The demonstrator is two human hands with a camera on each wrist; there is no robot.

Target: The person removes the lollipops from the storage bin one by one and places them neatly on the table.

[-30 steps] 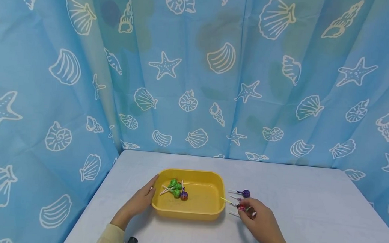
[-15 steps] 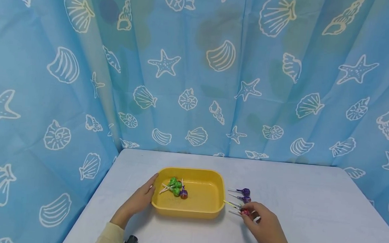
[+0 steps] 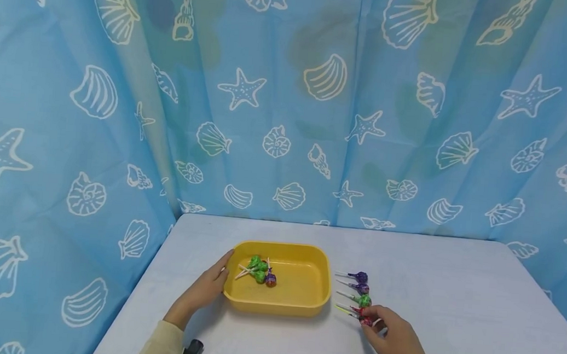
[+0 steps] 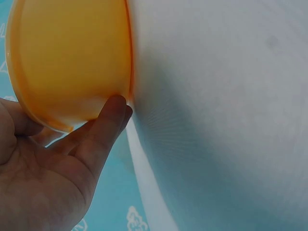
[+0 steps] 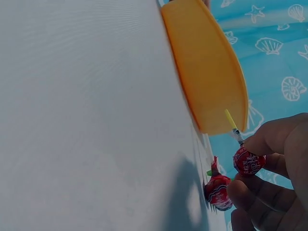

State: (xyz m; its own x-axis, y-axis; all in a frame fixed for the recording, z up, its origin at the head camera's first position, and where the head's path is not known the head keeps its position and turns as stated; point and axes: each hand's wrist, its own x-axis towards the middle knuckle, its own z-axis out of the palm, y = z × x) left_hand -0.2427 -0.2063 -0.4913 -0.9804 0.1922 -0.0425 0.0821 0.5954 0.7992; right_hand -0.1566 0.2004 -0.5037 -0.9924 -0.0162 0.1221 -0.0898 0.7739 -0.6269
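Note:
My left hand (image 3: 205, 289) rests against the left end of the yellow tray (image 3: 276, 308), its fingers along the outer wall. The left wrist view has these fingers (image 4: 108, 122) touching the wall close to the table. My right hand (image 3: 393, 338), at the right of the tray, pinches a red-wrapped lollipop (image 5: 249, 161) with a yellow stick between thumb and fingers. Just beside it lies another red lollipop (image 5: 218, 192). Behind these, a green lollipop (image 3: 365, 300) and two purple lollipops (image 3: 360, 277) lie in a row, sticks toward the tray.
Green lollipops (image 3: 259, 264) and a purple-wrapped lollipop (image 3: 271, 280) lie in the tray's left part. A black object (image 3: 193, 350) is by the left sleeve. Blue shell-print curtain (image 3: 268, 115) stands behind the white-covered table (image 3: 434, 286).
My right hand has moved slightly toward me and right with the yellow-stick lollipop, to the near end of the row. The green lollipop behind now shows. My left hand stays on the tray.

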